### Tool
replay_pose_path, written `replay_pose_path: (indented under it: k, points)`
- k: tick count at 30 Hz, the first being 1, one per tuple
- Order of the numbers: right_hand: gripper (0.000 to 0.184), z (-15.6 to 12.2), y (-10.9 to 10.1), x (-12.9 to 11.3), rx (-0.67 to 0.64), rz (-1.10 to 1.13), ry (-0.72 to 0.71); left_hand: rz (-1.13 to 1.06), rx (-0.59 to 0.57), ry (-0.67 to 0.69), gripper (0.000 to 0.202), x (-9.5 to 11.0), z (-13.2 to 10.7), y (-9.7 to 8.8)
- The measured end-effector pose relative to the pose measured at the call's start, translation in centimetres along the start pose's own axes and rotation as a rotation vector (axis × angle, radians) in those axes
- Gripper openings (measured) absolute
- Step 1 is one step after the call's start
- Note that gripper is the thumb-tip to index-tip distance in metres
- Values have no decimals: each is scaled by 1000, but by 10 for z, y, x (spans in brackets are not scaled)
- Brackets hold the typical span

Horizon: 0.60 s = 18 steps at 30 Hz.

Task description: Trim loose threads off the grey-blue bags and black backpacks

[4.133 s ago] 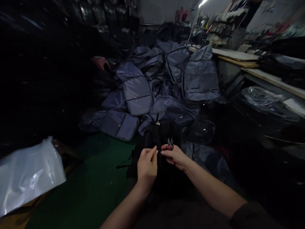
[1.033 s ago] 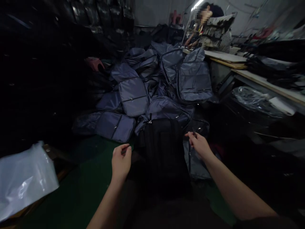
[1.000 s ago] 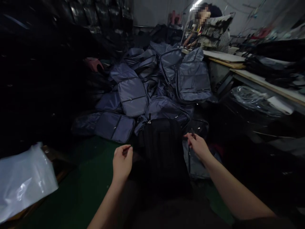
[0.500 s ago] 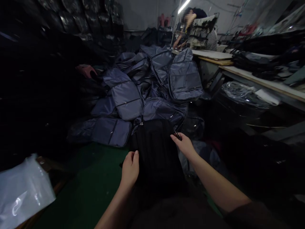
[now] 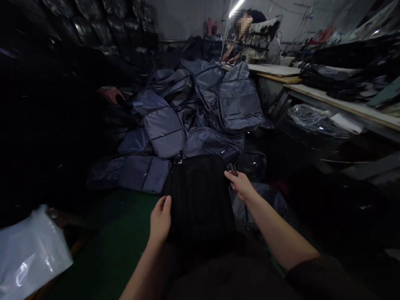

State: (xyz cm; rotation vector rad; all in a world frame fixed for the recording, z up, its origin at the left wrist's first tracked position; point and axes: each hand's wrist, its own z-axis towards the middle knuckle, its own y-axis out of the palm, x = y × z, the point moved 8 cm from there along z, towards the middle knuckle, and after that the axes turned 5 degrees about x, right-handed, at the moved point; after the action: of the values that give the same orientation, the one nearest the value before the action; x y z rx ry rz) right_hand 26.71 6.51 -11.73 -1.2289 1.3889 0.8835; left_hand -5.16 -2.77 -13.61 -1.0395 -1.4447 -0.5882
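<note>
A black backpack [image 5: 200, 196] lies upright-tilted in front of my body, with a zipper pull [image 5: 180, 160] at its top left corner. My left hand [image 5: 161, 216] grips the bag's left edge, thumb on top and fingers curled behind. At the upper right side of the bag, my right hand [image 5: 240, 183] is closed around a small dark metal tool [image 5: 233, 169] that looks like thread snips. Its fingertips are at the bag's right edge; whether they also pinch the fabric is too dark to tell.
Beyond the bag rises a heap of opened bags with grey-blue lining [image 5: 165, 129]. A clear plastic bag [image 5: 31, 250] lies at lower left, above the green floor [image 5: 115, 241]. Worktables [image 5: 343, 102] run along the right. A person [image 5: 246, 33] bends over a table at the back.
Both hands and the black backpack have shifted slightly left in view. The tool in my right hand now points more upward. The view has also turned slightly.
</note>
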Motion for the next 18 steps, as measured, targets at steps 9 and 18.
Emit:
replay_pose_path:
  k: [9, 18]
  points:
    - [37, -37, 8, -18, -109, -118, -62, -303, 84, -155, 45, 11, 24, 1]
    - [34, -72, 17, -27, -189, -165, -86, -430, 152, -155, 33, 49, 53, 8]
